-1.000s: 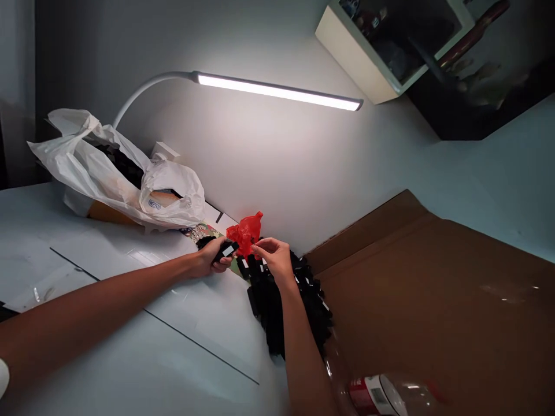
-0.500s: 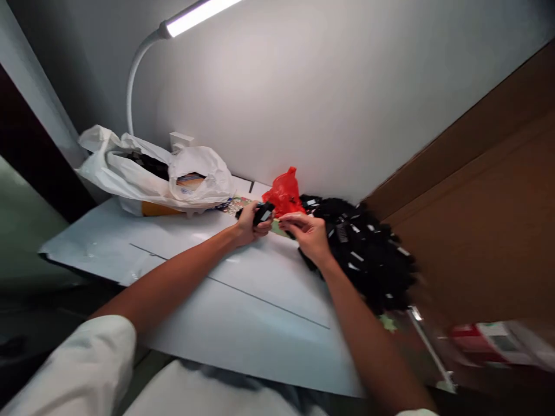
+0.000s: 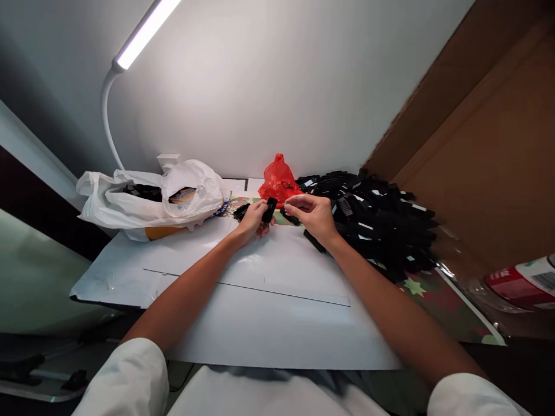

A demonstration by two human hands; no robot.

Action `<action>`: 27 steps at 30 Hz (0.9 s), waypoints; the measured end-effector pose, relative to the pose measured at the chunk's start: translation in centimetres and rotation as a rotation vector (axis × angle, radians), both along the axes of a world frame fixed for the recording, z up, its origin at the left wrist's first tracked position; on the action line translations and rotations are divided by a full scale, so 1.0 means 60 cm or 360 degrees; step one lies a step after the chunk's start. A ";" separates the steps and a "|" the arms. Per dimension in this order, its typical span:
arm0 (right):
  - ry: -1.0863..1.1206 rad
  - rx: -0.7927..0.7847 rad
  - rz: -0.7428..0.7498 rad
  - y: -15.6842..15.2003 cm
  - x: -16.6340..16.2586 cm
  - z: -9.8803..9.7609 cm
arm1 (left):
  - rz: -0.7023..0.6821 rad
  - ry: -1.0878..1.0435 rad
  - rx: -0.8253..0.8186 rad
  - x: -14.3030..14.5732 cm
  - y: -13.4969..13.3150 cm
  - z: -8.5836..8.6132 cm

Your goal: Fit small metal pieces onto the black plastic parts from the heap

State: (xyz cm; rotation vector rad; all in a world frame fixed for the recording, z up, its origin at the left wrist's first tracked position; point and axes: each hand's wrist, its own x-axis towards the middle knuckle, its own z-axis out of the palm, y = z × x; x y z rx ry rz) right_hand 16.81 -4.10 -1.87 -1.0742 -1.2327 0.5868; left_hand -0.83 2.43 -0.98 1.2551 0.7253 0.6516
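My left hand is closed on a small black rectangular plastic piece, which stands tilted between thumb and fingers. Just to its right, my right hand has thumb and fingertips pressed together in a pinch. Whatever lies in that pinch is too small to make out. Below those fingertips is another black piece, and one more lies under the right wrist. A large pile of similar black pieces, several with white labels, spreads to the right. Beside the left hand lies a black piece.
A red plastic bag sits behind my hands. White plastic bags with things inside stand at the left under a lamp. Cardboard rises at the right, near a bottle with a red label. White sheeting covers the table.
My view has swung and levelled. The black piece in my left hand has turned; the white label seen on it before no longer shows. The right hand keeps its pinch.
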 end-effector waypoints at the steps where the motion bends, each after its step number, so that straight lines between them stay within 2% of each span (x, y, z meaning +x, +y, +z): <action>1: -0.0016 0.0033 -0.0040 0.001 0.001 0.002 | -0.0005 0.0024 0.0079 0.002 -0.001 -0.003; 5: -0.0172 0.0132 -0.0166 0.001 0.001 0.008 | 0.0072 0.0110 0.0465 0.011 -0.004 -0.014; 9: -0.0387 0.0215 -0.0219 -0.001 -0.008 0.010 | 0.0225 0.0357 0.0950 0.015 -0.005 -0.022; 11: -0.0488 0.0248 -0.0259 -0.002 -0.013 0.009 | 0.0260 0.0457 0.1083 0.014 -0.004 -0.022; 16: -0.0553 0.0228 -0.0362 -0.004 -0.018 0.009 | 0.0307 0.0552 0.1187 0.012 -0.005 -0.016; 21: -0.0635 0.0212 -0.0378 -0.004 -0.018 0.007 | 0.0303 0.0650 0.1338 0.010 -0.012 -0.010; 27: -0.0798 0.0174 -0.0415 -0.005 -0.019 0.005 | 0.0292 0.0853 0.1402 0.009 -0.020 -0.002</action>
